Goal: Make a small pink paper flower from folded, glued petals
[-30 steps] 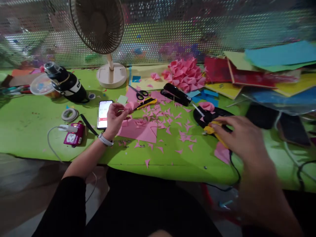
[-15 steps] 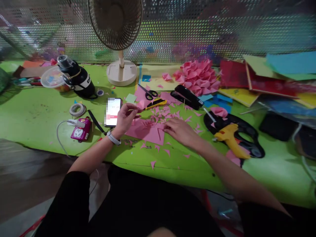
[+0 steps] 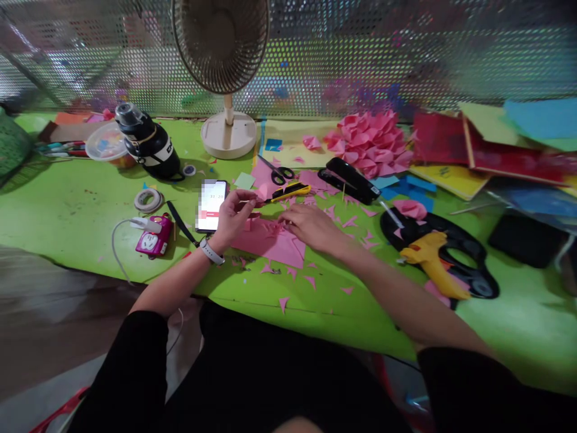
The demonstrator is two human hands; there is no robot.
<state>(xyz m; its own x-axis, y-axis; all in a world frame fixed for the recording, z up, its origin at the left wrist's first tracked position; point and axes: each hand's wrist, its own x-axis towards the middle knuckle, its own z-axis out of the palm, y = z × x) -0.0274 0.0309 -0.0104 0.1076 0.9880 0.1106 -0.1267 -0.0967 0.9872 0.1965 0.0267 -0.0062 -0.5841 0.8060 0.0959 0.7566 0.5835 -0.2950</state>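
My left hand (image 3: 237, 218), with a white watch at its wrist, is closed, fingertips bent toward the thumb above a pink paper sheet (image 3: 282, 251). Bits of pink paper show by its fingertips, but what it grips is hard to make out. My right hand (image 3: 313, 228) reaches in from the right, its fingers curled down onto small pink paper scraps (image 3: 273, 227) on that sheet. Whatever is between those fingers is hidden. Just beyond the hands lie a yellow utility knife (image 3: 291, 192), black scissors (image 3: 282, 175) and a black stapler (image 3: 349, 180).
A phone (image 3: 211, 207) lies beside my left hand, near a tape roll (image 3: 148, 200) and a magenta power adapter (image 3: 154, 236). Behind stand a black bottle (image 3: 148, 144) and a fan (image 3: 229, 135). Folded pink petals (image 3: 372, 141) are heaped at the back; a yellow glue gun (image 3: 435, 264) lies right.
My right hand has moved left and slightly away from me, from the sheet's right edge onto the scraps. My left hand stays nearly in place. The whole view has shifted slightly.
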